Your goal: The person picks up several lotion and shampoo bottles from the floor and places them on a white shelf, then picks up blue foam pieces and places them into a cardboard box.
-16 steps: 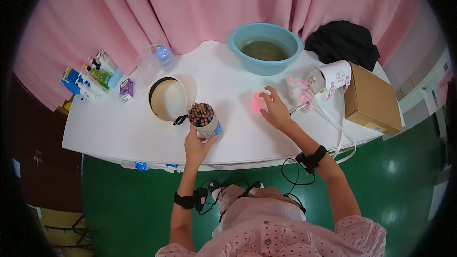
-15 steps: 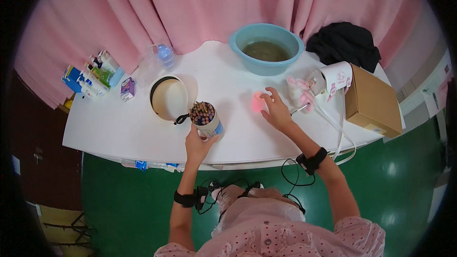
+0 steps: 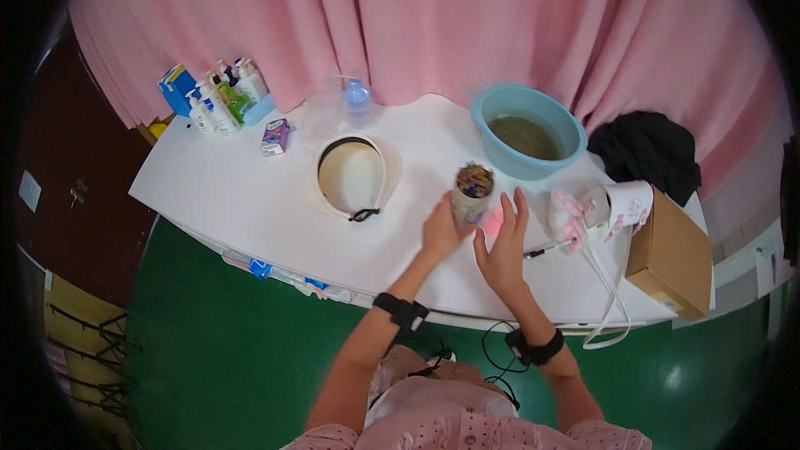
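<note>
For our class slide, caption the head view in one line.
Left hand holds a cup of coloured pencils on the white table; right hand beside it.

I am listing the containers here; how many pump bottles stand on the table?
3, as far as can be told. The pump bottles stand bunched at the table's far left corner, beside a blue box. They overlap, so another may be hidden among them.
</note>
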`<state>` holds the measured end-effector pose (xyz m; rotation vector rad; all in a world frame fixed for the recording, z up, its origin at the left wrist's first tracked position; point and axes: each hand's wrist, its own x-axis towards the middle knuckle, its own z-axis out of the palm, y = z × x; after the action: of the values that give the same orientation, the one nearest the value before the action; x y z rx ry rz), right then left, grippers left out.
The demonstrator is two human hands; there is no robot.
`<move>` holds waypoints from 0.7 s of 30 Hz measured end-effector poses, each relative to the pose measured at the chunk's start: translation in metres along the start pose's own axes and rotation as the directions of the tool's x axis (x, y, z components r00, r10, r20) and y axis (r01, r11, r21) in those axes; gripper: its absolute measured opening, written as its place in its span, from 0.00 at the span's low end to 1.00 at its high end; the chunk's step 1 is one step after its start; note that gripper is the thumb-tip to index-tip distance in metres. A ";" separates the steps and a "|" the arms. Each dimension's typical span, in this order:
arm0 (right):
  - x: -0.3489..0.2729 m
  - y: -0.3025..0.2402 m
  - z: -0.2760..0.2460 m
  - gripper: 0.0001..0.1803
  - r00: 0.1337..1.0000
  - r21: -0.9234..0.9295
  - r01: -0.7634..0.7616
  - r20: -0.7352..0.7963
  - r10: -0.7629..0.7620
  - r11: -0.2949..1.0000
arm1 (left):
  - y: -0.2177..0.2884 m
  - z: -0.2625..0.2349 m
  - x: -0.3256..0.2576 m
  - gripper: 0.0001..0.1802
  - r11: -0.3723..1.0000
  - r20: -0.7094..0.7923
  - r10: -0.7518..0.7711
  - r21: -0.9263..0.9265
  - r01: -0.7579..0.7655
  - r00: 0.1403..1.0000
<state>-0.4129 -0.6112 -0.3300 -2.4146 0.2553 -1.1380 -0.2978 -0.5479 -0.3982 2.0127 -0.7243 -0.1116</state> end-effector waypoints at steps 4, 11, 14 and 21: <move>0.011 -0.059 -0.002 0.29 0.988 0.181 0.146 -0.072 -0.135 0.973 | -0.009 -0.016 -0.028 0.46 0.991 0.009 0.050 -0.125 -0.048 0.999; 0.044 -0.139 0.073 0.25 0.877 0.472 -0.129 0.464 -0.122 0.872 | -0.045 -0.190 -0.097 0.37 0.963 -0.246 -0.154 -0.256 0.089 0.957; 0.040 -0.133 0.127 0.29 0.804 0.037 0.027 0.594 -0.043 0.999 | -0.091 -0.242 -0.128 0.34 0.937 -0.324 -0.247 -0.320 0.140 0.913; -0.027 -0.168 0.187 0.31 0.355 0.145 0.126 0.917 -0.182 0.981 | -0.170 -0.358 -0.234 0.30 0.898 -0.551 -0.348 0.038 0.439 0.759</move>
<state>-0.2907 -0.3938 -0.3723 -2.6403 -0.3968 0.3517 -0.2850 -0.0881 -0.3943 2.1870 0.0619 0.2684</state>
